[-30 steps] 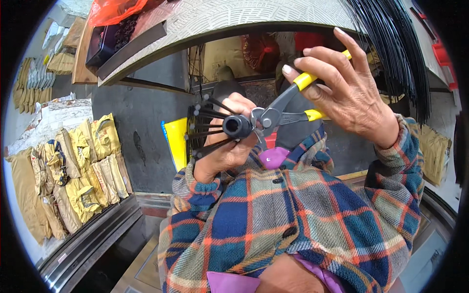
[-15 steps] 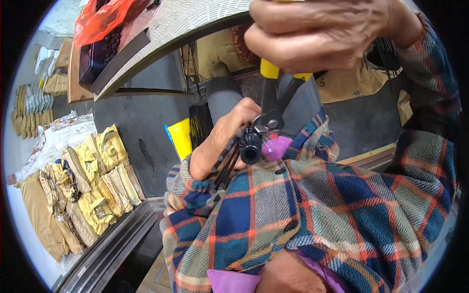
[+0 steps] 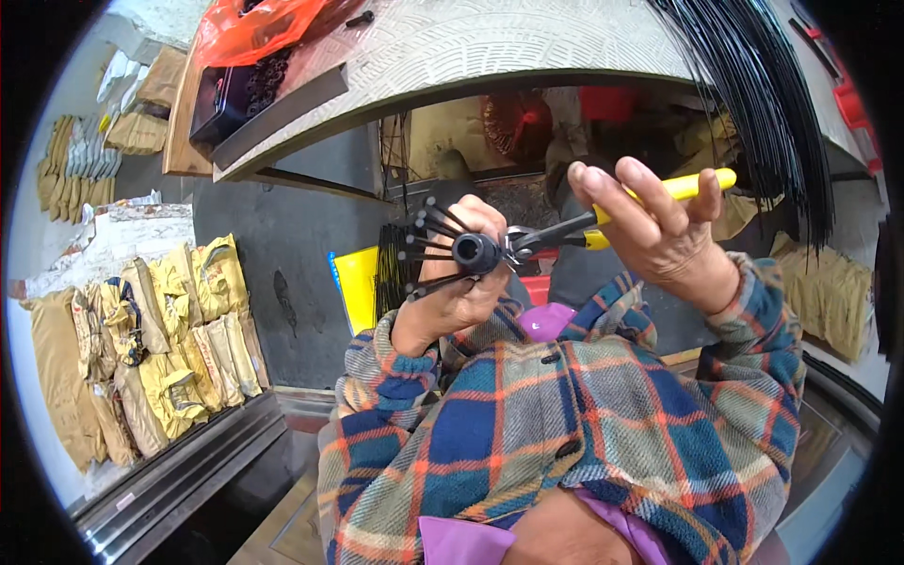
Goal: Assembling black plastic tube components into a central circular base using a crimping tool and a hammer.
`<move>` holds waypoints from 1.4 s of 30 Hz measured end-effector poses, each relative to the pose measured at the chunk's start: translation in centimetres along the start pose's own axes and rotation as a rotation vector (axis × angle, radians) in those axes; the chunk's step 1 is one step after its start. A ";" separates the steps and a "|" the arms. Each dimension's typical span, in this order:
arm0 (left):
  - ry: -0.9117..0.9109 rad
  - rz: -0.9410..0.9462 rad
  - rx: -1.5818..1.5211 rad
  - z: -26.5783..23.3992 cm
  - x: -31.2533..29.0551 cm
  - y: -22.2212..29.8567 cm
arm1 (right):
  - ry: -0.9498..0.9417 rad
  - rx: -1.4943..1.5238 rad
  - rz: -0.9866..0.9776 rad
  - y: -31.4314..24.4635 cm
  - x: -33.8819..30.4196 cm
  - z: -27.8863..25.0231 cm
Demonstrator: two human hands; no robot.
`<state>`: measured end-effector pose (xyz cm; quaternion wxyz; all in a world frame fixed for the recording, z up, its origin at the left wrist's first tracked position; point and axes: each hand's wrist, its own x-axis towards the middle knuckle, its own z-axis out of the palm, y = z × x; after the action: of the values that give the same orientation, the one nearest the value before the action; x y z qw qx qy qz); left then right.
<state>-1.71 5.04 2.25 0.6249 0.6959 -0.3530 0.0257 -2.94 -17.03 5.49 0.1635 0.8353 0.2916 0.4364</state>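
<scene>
My left hand (image 3: 461, 309) is closed around a black hollow hub (image 3: 476, 252) whose round opening faces up. Thin black rods (image 3: 435, 255) with rounded ends fan out from the hub to the left. In my right hand (image 3: 659, 228) is a pair of pliers (image 3: 563, 230) with yellow grips, held nearly level. One grip lies across the palm side behind partly extended fingers. The plier jaws meet the hub's right side, where bits of thin silvery wire show. My left fingers hide part of the rods.
A pale patterned table (image 3: 527, 42) curves across the far side. A thick bundle of thin black rods (image 3: 753, 104) hangs over its right edge. At the table's left sit a dark box (image 3: 226, 108) and a red plastic bag (image 3: 254, 33). Brown paper packages (image 3: 155, 348) lie at left.
My right hand has come down and rightward from the top. The pliers have swung from upright to nearly level, jaws still at the hub. The rods now spread to the left.
</scene>
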 end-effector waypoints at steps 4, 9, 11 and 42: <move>0.090 -0.040 -0.030 0.4 -0.2 0.1 | -0.040 0.168 0.253 -3.2 -1.9 0.3; 0.118 0.000 0.077 1.3 0.3 0.7 | -0.029 0.142 0.408 -5.7 -2.0 -0.6; 0.203 0.010 0.035 1.7 -0.1 0.4 | 0.050 0.120 0.368 -5.5 -2.2 -0.2; -0.262 -0.122 -0.160 0.0 0.3 0.7 | -1.085 1.952 0.257 6.1 -1.1 -3.7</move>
<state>-1.84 4.96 3.03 0.6272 0.6616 -0.3894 -0.1314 -4.40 -22.34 10.16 -0.5015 0.7091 0.3104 -0.3865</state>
